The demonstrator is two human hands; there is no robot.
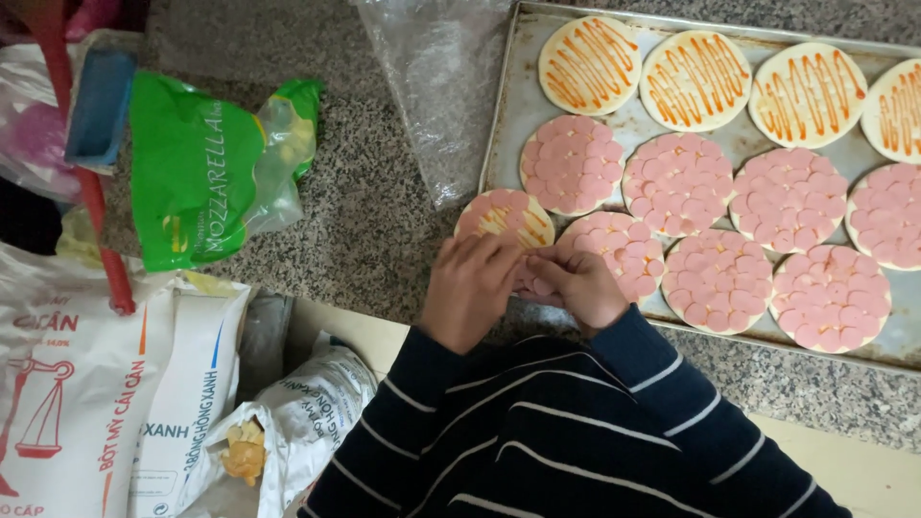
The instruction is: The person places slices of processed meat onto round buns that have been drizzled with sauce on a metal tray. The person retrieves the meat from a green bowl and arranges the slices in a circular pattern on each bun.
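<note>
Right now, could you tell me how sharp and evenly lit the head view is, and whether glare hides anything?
Head view: light is soft and even, shadows faint; the tray and sausage rounds are sharp; the left hand and right hand look slightly soft; mild sheen on the clear bag and green bag hides nothing.

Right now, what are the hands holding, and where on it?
Both hands, left hand and right hand, meet over pink sausage slices at the tray's near corner; the exact grip is hidden.
</note>
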